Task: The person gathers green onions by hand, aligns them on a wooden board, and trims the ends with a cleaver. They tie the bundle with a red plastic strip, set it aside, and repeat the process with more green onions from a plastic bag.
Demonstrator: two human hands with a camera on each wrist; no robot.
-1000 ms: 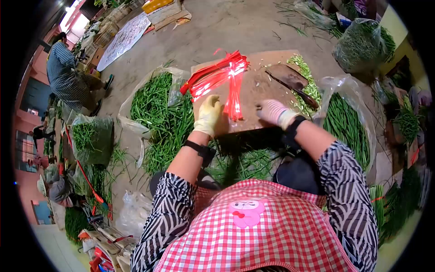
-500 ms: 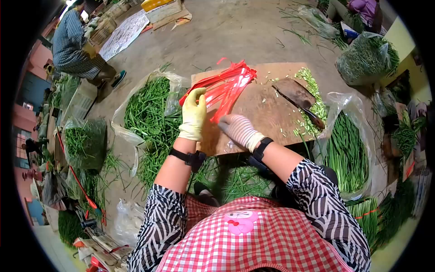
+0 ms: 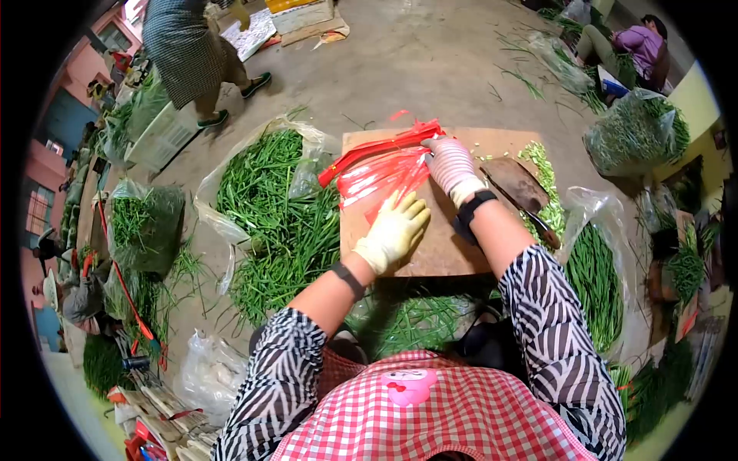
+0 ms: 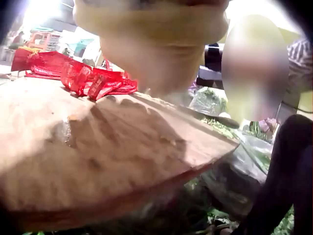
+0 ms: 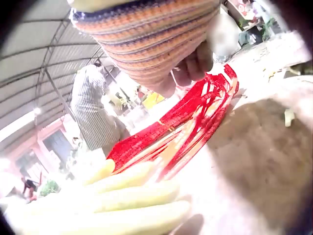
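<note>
Newly shifted, my right hand point(image 3: 452, 165) curls its fingers at the far end of red strips point(image 3: 380, 180) on the board point(image 3: 450, 252), hold unclear; my lowered left hand point(image 3: 394, 232) spreads, gripping nothing, near their close end; both seemingly tend them.

Red strips: a heap of shiny, flat plastic ribbons point(image 3: 384, 178), thin and bright, glaring white where the light catches them.
Thick bundle: at the far side, pressed narrow, a small yellow band point(image 5: 167, 126) round it; it slants across, its left end poking past the left edge of the wooden board point(image 3: 450, 257).
Loose fan: beside the bundle, spread flat on the board, its strips overlapping and running towards the person.
Far right end: under the right hand point(image 3: 452, 165), fingers curled at the ribbons.
Near end: by the left hand's point(image 3: 393, 232) spread, straight fingers.
</note>
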